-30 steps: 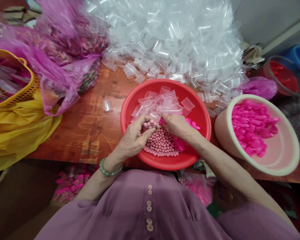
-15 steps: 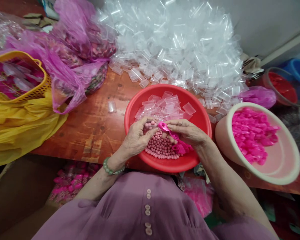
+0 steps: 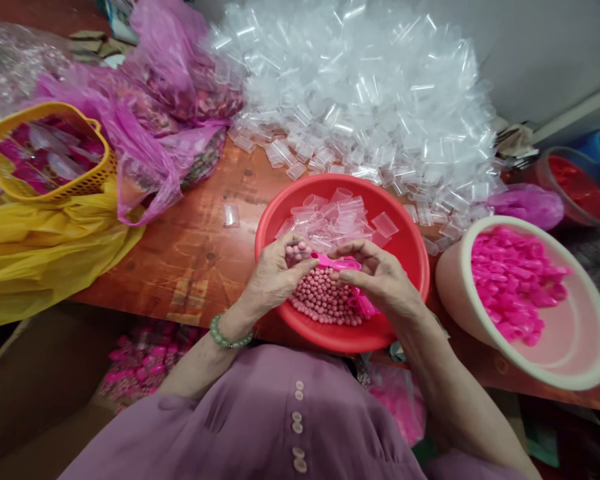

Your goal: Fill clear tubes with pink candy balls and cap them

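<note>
No legible writing. Over the near side of the red basin (image 3: 410, 250), the left hand (image 3: 275, 277) cups pink beads (image 3: 323, 300); the right hand (image 3: 380, 280) pinches a pink cap (image 3: 336, 262), clear tubes (image 3: 340, 217) behind.

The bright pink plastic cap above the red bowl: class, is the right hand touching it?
Touching. The head view shows the right hand pinching the bright pink plastic cap between its fingertips, above the red bowl.
</note>
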The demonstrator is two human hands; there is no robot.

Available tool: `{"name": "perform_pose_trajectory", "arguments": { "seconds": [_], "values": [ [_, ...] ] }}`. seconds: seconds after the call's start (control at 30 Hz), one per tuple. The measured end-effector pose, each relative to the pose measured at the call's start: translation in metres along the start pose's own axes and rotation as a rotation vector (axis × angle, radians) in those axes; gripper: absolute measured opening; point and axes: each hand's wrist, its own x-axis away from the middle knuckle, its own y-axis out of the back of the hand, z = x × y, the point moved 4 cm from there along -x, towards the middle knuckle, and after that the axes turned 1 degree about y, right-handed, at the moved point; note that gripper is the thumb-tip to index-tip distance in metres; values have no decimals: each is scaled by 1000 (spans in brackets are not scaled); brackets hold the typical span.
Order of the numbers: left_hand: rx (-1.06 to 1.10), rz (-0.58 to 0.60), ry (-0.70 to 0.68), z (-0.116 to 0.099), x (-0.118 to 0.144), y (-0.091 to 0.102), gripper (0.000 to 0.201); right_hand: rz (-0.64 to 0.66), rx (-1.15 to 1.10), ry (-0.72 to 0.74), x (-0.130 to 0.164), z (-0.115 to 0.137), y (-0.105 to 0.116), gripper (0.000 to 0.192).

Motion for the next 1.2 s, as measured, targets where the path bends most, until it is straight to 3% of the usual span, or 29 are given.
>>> {"name": "perform_pose_trajectory", "arguments": {
  "seconds": [0.2, 0.3, 0.47, 0.57, 0.67, 0.8, 1.03, 1.2],
  "values": [
    [64, 1, 59, 1, 0, -1, 23, -143, 126, 149, 7, 1, 0, 32],
    [104, 1, 85, 1, -1, 0, 23, -162, 345, 274, 4, 11, -5, 31],
    [219, 61, 95, 1, -4, -1, 27, -12, 813, 444, 2, 23, -21, 30],
    [257, 112, 64, 1, -5, -1, 29, 97, 965, 440, 3, 17, -32, 39],
    [298, 161, 77, 4, -6, -1, 28, 117, 1046, 416, 5, 12, -37, 46],
    [514, 242, 180, 10, -7, 0, 28, 104, 958, 399, 2, 17, -27, 42],
    [767, 392, 342, 9, -9, 2, 43, -107, 323, 301, -20, 35, 8, 25],
    [692, 460, 311, 6, -4, 2, 30, -11, 357, 425, -35, 44, -5, 18]
  ]
}}
